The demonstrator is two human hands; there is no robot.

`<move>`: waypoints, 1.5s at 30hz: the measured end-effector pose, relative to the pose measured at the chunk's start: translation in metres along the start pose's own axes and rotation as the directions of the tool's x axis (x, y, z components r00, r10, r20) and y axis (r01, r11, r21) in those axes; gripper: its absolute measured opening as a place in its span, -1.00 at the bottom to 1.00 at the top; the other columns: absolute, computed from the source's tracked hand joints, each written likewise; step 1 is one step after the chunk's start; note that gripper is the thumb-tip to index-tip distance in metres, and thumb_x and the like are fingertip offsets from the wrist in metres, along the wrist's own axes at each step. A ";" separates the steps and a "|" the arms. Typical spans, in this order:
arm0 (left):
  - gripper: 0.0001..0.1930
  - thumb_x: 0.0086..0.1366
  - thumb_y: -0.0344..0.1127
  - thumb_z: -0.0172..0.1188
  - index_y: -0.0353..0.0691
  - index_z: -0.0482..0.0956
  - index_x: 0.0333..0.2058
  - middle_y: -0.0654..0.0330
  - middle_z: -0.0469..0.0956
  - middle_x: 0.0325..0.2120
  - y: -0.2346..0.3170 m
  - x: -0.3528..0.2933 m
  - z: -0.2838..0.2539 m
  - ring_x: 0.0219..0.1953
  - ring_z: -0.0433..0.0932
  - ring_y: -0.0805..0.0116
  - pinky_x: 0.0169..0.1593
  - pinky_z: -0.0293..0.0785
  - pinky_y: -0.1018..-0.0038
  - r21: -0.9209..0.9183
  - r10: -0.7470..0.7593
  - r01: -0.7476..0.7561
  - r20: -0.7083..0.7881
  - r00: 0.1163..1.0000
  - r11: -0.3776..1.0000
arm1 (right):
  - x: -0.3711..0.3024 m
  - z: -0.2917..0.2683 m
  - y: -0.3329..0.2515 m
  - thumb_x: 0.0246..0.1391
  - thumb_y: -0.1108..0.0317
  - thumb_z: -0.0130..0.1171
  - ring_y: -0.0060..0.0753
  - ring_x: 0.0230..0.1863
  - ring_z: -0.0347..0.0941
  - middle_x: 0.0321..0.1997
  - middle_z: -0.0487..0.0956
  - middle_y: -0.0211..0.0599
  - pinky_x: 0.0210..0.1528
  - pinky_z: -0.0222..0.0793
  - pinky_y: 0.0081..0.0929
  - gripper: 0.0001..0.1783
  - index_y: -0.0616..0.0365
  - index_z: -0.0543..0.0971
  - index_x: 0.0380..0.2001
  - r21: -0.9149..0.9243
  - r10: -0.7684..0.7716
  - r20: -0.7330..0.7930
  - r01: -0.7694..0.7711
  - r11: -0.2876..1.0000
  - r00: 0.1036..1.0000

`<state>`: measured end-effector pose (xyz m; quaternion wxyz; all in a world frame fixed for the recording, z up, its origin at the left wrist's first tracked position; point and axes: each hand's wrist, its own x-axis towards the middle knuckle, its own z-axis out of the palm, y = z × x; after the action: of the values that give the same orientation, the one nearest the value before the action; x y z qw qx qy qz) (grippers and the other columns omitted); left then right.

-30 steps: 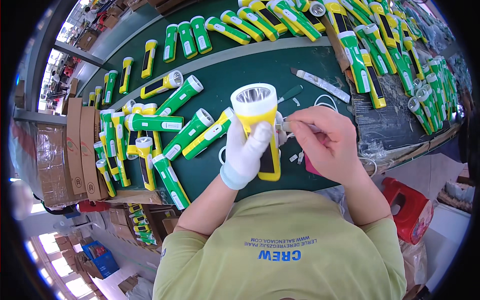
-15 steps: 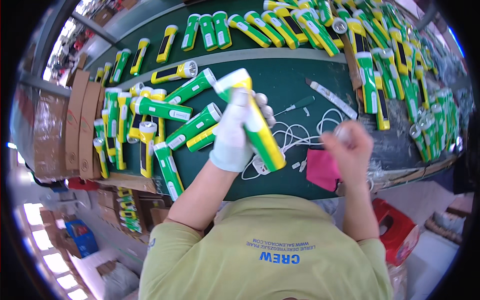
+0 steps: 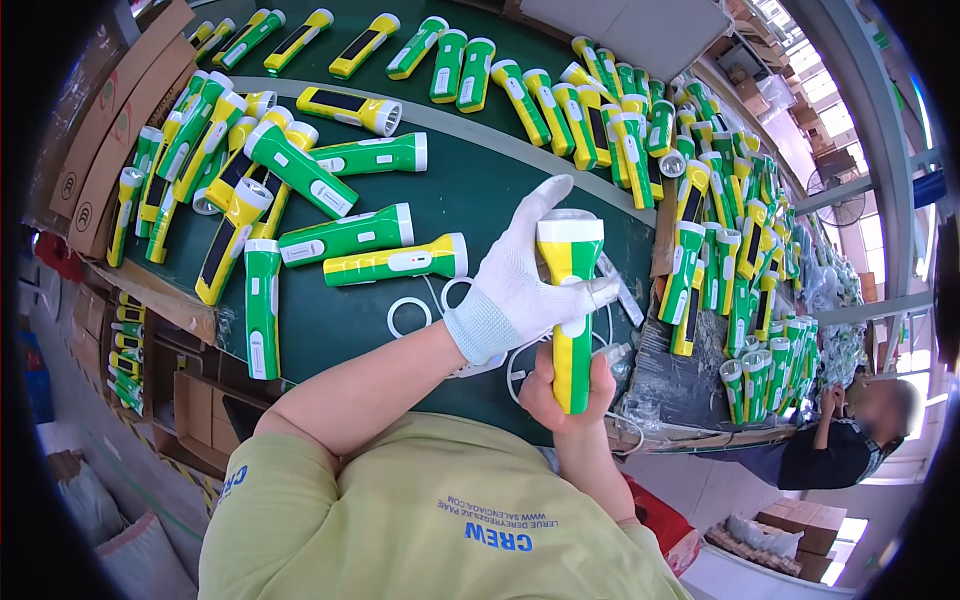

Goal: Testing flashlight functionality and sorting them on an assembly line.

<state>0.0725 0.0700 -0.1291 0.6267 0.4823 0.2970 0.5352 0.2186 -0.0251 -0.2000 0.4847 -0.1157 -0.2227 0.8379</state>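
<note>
A green and yellow flashlight [image 3: 572,262] with a white head stands nearly upright before my chest. My left hand [image 3: 515,290], in a white glove, grips its middle; one digit lies across the front and another points up beside the head. My bare right hand [image 3: 570,400] is closed round the lower end, its fingers partly hidden behind the body. Beside the right fingers a small clear piece [image 3: 614,354] sticks out; its kind cannot be made out. White cables [image 3: 515,372] lie behind the hands on the green table [image 3: 470,165].
Several flashlights [image 3: 365,235] lie loosely at the left, near cardboard [image 3: 120,110]. Others stand in a row along the back, and a dense group [image 3: 740,270] fills the right side. A cutter knife [image 3: 622,290] lies behind the flashlight. Another person [image 3: 840,440] is at far right.
The view has swung to the right. The flashlight has gone from tilted to nearly upright. My right hand has come from the right side to its lower end, and my left grip has shifted.
</note>
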 end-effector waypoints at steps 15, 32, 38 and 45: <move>-0.29 0.44 0.22 -0.38 -0.33 0.24 0.21 -0.10 0.54 -0.12 -0.013 0.001 -0.011 -0.12 0.57 0.18 0.00 0.51 0.37 -0.399 -0.193 0.204 0.070 0.979 0.894 | 0.002 0.006 0.006 0.20 -0.25 -0.12 -0.47 -0.73 0.34 -0.54 0.49 -0.25 -0.62 0.18 -0.58 -0.27 0.37 0.42 -0.15 0.029 -0.017 0.003 0.017 0.999 1.000; -0.51 0.37 -0.29 -0.10 -0.30 0.17 0.24 0.11 0.46 -0.09 0.004 -0.019 0.002 -0.10 0.48 0.41 -0.04 0.46 0.49 -0.349 -0.221 0.265 0.160 0.962 0.899 | 0.006 0.015 0.010 0.12 -0.14 0.07 -0.24 -0.51 0.46 -0.22 0.50 -0.10 -0.48 0.31 -0.43 -0.31 0.39 0.44 -0.07 -0.332 -0.136 -0.190 0.067 0.941 0.972; -0.54 0.34 -0.30 -0.10 -0.28 0.23 0.19 0.13 0.46 -0.10 -0.006 -0.022 -0.001 -0.10 0.48 0.41 -0.05 0.46 0.48 -0.404 -0.156 0.220 0.187 0.970 0.888 | 0.011 0.014 0.012 0.13 -0.13 0.08 -0.23 -0.49 0.46 -0.20 0.52 -0.07 -0.44 0.33 -0.43 -0.33 0.37 0.44 -0.06 -0.235 -0.138 -0.160 0.098 0.967 0.977; -0.34 0.25 -0.41 0.10 -0.28 0.04 0.29 0.09 0.40 -0.01 -0.008 -0.031 -0.008 0.02 0.41 0.39 0.10 0.38 0.43 -0.171 -0.149 0.208 0.305 0.941 0.963 | 0.021 0.020 0.003 0.23 -0.07 -0.04 -0.31 -0.48 0.48 -0.30 0.56 -0.14 -0.46 0.32 -0.45 -0.43 0.25 0.44 0.01 -0.259 -0.201 -0.179 0.151 0.954 0.963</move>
<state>0.0611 0.0425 -0.1441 0.7549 0.4608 0.1894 0.4265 0.1978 -0.0135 -0.1839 0.5603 -0.2387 -0.2821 0.7412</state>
